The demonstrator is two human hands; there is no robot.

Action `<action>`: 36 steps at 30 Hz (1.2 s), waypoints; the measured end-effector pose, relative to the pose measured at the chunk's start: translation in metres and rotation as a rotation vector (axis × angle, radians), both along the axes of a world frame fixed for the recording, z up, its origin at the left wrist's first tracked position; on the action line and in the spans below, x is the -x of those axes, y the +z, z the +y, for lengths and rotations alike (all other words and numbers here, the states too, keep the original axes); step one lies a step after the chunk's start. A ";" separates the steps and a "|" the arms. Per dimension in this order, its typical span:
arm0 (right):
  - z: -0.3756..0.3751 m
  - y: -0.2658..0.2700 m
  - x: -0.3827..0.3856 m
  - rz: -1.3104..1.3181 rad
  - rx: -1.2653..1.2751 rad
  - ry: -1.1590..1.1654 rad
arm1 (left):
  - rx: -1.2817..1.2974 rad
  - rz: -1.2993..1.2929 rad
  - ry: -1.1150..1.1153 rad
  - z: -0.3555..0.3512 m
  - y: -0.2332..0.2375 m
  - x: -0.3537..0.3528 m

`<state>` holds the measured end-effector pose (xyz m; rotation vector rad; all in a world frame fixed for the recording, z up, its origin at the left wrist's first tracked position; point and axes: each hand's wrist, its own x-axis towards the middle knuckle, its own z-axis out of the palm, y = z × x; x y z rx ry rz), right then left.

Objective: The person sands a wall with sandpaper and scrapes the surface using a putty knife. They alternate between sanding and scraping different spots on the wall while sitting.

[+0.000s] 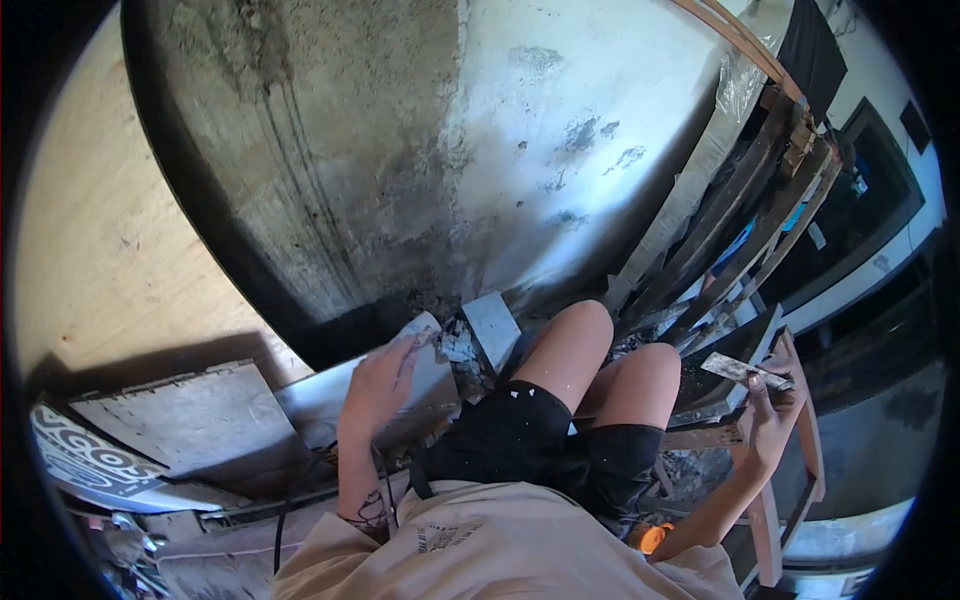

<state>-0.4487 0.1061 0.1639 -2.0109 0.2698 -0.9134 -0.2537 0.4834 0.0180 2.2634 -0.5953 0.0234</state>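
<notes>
Mottled-grey strip (726,368), lengthwise toward the knees (656,370), pinched by the right fingers (758,386); left fingers (404,346) hard to read.

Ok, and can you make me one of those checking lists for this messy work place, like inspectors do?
Surface: no tabletop seen; a pale board sits low beside the left hand.
Job's things: a flat, blotchy strip is in the right hand; a small pale piece is at the left fingers, its hold unclear.
Clutter: broken bits lie near a pale slab; an orange item is by the right arm.
Grippers: no robot ones, just two bare hands.
Cables: a dark cable runs beside the left arm.
Surroundings: stained wall ahead, wooden frame at the right.
</notes>
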 end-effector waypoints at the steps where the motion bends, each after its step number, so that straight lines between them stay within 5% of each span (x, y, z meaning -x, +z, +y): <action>1: 0.005 0.006 -0.001 0.011 0.010 0.001 | 0.010 0.011 0.001 0.004 -0.003 0.001; 15: -0.018 0.072 -0.013 -0.072 0.334 -0.031 | 0.002 0.018 0.019 -0.006 -0.014 0.002; 24: -0.005 0.125 -0.141 0.066 0.867 0.171 | 0.039 -0.028 0.106 -0.011 -0.018 0.003; 28: -0.013 0.114 -0.197 0.112 0.961 0.304 | -0.040 0.075 0.164 -0.003 -0.023 -0.006; 36: -0.014 0.003 -0.334 0.097 0.930 0.558 | -0.096 0.099 0.174 -0.007 -0.028 -0.020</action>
